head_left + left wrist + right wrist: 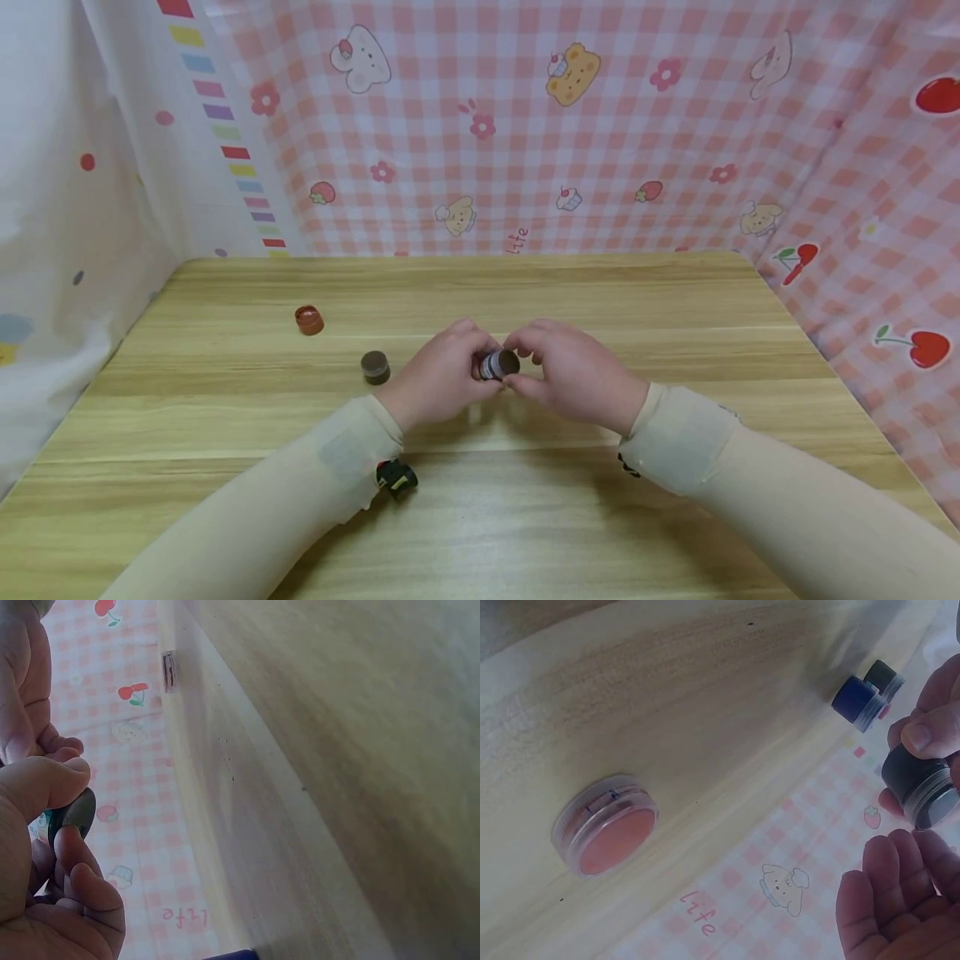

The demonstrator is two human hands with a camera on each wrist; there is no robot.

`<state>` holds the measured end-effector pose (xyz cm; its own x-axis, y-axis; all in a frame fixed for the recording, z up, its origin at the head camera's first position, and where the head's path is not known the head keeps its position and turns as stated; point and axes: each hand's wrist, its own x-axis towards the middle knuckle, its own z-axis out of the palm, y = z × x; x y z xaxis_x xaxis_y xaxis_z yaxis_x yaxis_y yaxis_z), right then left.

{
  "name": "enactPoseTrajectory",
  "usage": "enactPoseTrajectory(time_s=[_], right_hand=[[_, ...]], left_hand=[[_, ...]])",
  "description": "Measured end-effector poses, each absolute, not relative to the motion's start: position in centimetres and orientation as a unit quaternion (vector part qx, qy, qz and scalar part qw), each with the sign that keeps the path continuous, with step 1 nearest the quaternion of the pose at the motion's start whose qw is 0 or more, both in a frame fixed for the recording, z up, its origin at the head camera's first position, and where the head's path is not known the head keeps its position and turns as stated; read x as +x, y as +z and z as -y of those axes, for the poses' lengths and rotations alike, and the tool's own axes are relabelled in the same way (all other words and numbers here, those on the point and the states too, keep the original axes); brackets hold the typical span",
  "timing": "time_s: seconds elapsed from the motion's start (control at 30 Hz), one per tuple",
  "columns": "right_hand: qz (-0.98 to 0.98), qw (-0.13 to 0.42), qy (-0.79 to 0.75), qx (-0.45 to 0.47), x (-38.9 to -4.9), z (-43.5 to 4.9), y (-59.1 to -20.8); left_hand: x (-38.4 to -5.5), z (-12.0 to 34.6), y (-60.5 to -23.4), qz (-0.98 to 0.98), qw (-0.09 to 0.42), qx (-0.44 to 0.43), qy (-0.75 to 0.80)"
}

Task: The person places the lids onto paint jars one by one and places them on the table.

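Observation:
My left hand (442, 375) pinches a small dark jar (509, 362) with a clear rim between thumb and fingers, above the middle of the table. In the right wrist view, the jar (909, 780) is tilted, with the left thumb on its dark side. My right hand (577, 371) is just right of it, fingertips close to the rim. Its fingers (881, 874) look extended beside the jar; whether they touch it I cannot tell. In the left wrist view the left hand (45, 862) covers much of the jar (75, 816).
An orange-red jar (309, 320) and another dark jar (375, 367) stand on the wooden table (480, 517), left of my hands. The right wrist view shows a clear jar with pink contents (607, 825) and a blue jar (855, 703). Patterned curtains (480, 150) border the table.

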<state>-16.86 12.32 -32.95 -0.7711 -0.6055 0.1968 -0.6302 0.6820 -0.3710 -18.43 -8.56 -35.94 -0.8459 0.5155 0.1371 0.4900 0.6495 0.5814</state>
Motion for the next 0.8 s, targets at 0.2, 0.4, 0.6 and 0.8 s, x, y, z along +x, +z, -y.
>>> enactPoseTrajectory(time_s=[0.2,0.4,0.6,0.8], right_hand=[[0.915,0.028,0.210,0.342,-17.04,-12.36,-33.19],[0.922,0.030,0.207,0.327,-16.75,-12.28,-32.84],[0.918,0.026,0.214,0.333,-16.76,-12.18,-32.78],[0.922,0.021,0.207,0.327,-16.65,-12.22,-32.70]], left_hand=[[-18.48,8.51,-36.00,-0.907,0.020,0.278,0.316],[-18.49,8.53,-36.07,-0.907,0.023,0.277,0.318],[-18.41,8.53,-35.93,-0.907,0.026,0.272,0.319],[-18.36,8.53,-35.97,-0.908,0.033,0.272,0.318]])
